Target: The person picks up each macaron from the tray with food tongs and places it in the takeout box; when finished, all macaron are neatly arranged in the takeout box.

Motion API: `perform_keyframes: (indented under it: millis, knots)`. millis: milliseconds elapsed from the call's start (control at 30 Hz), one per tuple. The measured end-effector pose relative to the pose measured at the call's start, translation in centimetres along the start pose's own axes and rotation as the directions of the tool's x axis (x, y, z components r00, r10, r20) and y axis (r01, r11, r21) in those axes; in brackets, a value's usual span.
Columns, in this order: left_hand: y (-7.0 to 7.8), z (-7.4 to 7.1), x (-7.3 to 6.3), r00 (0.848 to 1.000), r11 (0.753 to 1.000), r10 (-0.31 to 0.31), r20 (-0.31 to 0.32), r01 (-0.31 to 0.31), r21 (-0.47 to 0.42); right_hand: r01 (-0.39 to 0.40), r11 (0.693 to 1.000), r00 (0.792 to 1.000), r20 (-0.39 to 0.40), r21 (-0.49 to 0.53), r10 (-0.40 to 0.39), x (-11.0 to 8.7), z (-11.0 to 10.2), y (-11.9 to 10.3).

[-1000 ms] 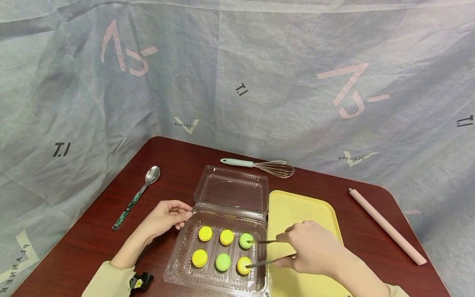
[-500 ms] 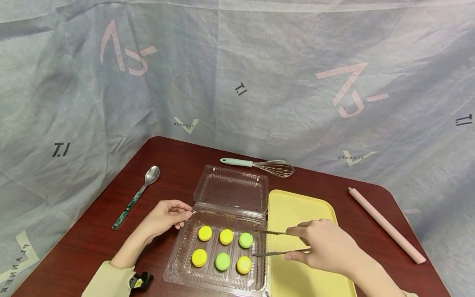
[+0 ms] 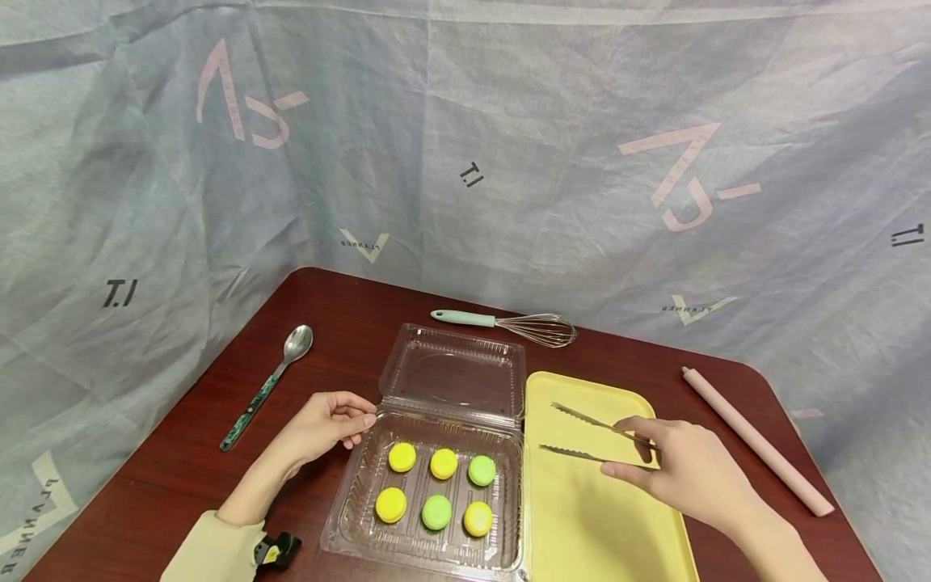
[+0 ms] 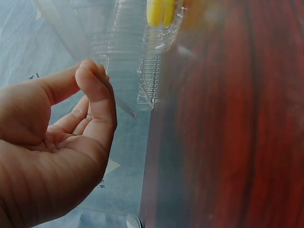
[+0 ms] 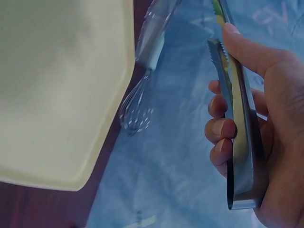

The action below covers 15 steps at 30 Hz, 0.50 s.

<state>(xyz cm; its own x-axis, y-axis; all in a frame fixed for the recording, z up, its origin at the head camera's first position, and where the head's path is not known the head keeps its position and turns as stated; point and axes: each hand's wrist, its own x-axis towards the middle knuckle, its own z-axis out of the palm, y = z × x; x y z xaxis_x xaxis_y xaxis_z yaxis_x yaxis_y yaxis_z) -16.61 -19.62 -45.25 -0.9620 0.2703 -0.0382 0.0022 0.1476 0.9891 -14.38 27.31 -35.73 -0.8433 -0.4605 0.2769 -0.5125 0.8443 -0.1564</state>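
My left hand (image 3: 320, 427) pinches the back-left corner of a clear plastic clamshell box (image 3: 346, 495) between thumb and forefinger; the left wrist view shows these fingertips (image 4: 90, 71) meeting at the box edge. Its lid (image 3: 454, 373) lies folded back. Inside are several macarons in two rows: yellow ones such as this macaron (image 3: 391, 505), and two green, one being this macaron (image 3: 437, 512). Over the yellow tray (image 3: 575, 525), my right hand (image 3: 691, 469) grips metal tongs (image 5: 247, 156). Their serrated tips point left, spread apart with nothing between them.
Behind the box lies a whisk (image 3: 465, 318) with a pale blue handle. A spoon (image 3: 250, 414) with a green patterned handle is at the left. A pink rolling pin (image 3: 760, 443) rests along the right side. Grey cloth (image 3: 465, 121) hangs behind the table.
The tongs have come off two macarons at the box's right side. My right hand has carried them right and back, over the tray. My left hand stays at the box corner.
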Motion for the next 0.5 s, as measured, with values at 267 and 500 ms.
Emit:
perform_keyframes:
  millis: [267,500]
  knots:
    - [0.0,0.0,0.0,1.0,1.0,-0.01,0.002,0.01,-0.015,-0.074,0.996,0.992,-0.102,0.056,0.08,-1.1,0.5,2.8]
    - [0.1,0.0,0.0,1.0,1.0,-0.015,0.005,0.015,-0.018,-0.122,0.99,0.97,-0.204,0.064,0.133,-1.7,0.8,4.8]
